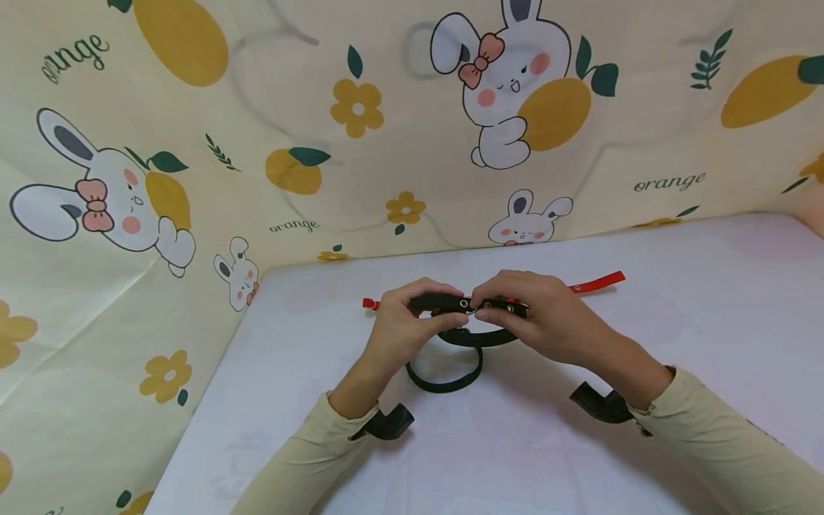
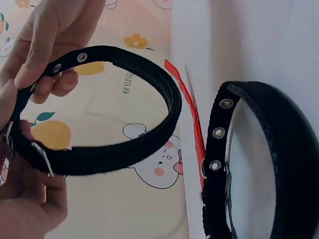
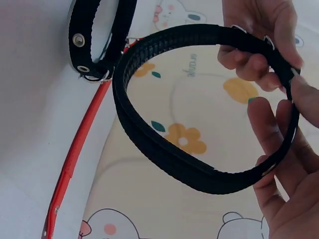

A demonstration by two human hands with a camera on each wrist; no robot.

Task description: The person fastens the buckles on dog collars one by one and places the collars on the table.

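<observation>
Up off the white table, both hands hold a black collar with metal eyelets and a buckle, its loop hanging below them. My left hand grips the buckle end between thumb and fingers. Close beside it, my right hand pinches the end with the eyelets. The fingertips of both hands nearly meet where the two ends come together; whether the strap passes through the buckle is hard to tell. A second black collar lies looped on the table just below and nearer to me, its eyelets showing in the left wrist view.
Behind the hands a red strap with metal fittings lies across the white tabletop. A cream cloth printed with rabbits and oranges forms the back and left walls. Black bands sit around both wrists.
</observation>
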